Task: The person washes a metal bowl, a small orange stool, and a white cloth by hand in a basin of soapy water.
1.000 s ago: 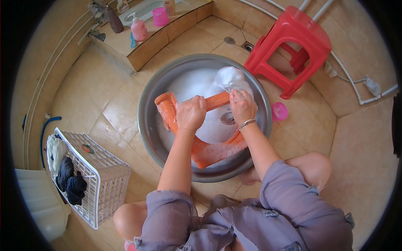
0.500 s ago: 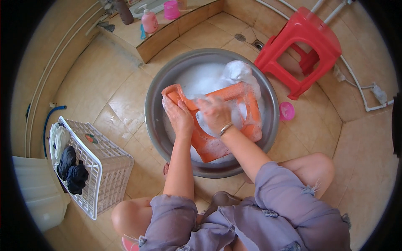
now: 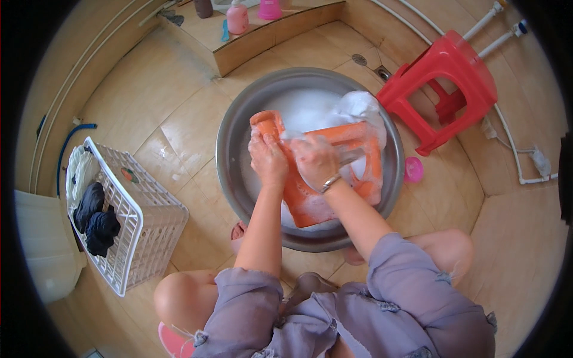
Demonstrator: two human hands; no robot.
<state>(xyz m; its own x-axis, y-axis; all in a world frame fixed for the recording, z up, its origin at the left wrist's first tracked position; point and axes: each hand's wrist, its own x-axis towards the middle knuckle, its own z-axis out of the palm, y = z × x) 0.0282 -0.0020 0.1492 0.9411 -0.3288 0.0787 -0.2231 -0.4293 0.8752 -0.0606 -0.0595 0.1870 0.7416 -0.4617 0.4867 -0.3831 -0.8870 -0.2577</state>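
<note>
A grey basin (image 3: pixel 225 179) of suds stands on the floor in front of me. Lying tilted in it is a foamy orange piece (image 3: pixel 301 206) with a raised rounded end and an opening; whether it is cloth or plastic I cannot tell. My left hand (image 3: pixel 268 158) is curled around its upper left part. Close beside, my right hand (image 3: pixel 317 160) is closed over its middle, partly smeared by motion. Something whitish shows at the right fingers, too blurred to name. A foam-covered white cloth (image 3: pixel 361 107) bulges at the basin's far right.
At the left stands a white plastic basket (image 3: pixel 155 209) with dark clothes (image 3: pixel 95 218) on it. A red stool (image 3: pixel 441 89) lies tipped at the far right, near a pink cup (image 3: pixel 413 170). A pink pump bottle (image 3: pixel 237 18) sits on the tiled ledge (image 3: pixel 262 45).
The view has shifted slightly. My left fingers, flatter before, are now curled on the orange piece. My right hand keeps moving over its middle.
</note>
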